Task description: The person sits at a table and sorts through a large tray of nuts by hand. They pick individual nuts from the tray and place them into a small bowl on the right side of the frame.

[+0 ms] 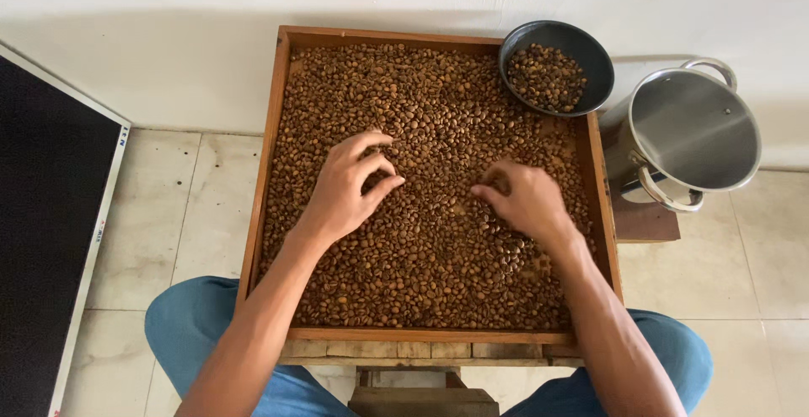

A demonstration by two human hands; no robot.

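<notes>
Head view shows the left hand (345,188) and right hand (524,200), fingers loosely curled and holding nothing clearly, resting on coffee beans (421,257) in a wooden tray (263,156).

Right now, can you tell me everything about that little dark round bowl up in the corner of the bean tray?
The small dark grey round bowl looks like metal or enamel, with a smooth rim. It sits tilted on the far right corner of the square wooden tray, partly overhanging its edge. Inside lies a small heap of brown coffee beans, filling only part of it. Neither hand touches it. The shiny steel pot stands just to its right.
</notes>
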